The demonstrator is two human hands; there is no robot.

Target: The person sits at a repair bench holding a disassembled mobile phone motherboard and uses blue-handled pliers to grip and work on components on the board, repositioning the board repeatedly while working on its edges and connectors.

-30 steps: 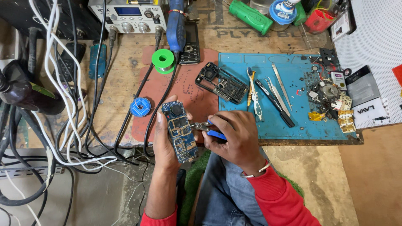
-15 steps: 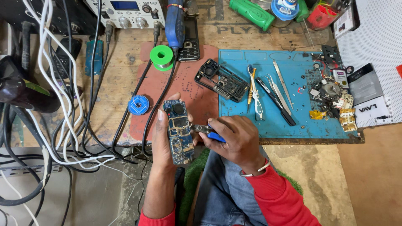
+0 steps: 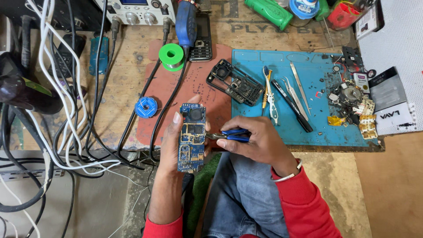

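My left hand [image 3: 169,145] holds a blue phone circuit board [image 3: 191,137] upright in front of the bench edge, thumb on its left side. My right hand [image 3: 257,142] grips blue-handled tweezers [image 3: 229,135]; their metal tips touch the right edge of the board about midway down. Both sleeves are red, and a bangle sits on my right wrist.
A black phone frame [image 3: 235,82] lies across the red mat [image 3: 211,101] and blue mat [image 3: 308,83]. Tweezers and tools [image 3: 286,94], small parts [image 3: 350,103], a green solder spool [image 3: 171,56], a blue spool [image 3: 146,107], a keypad phone [image 3: 201,44] and tangled cables [image 3: 61,110] surround it.
The view has shifted slightly. Both hands and the board keep nearly the same pose, with the tweezers still at the board's right edge.
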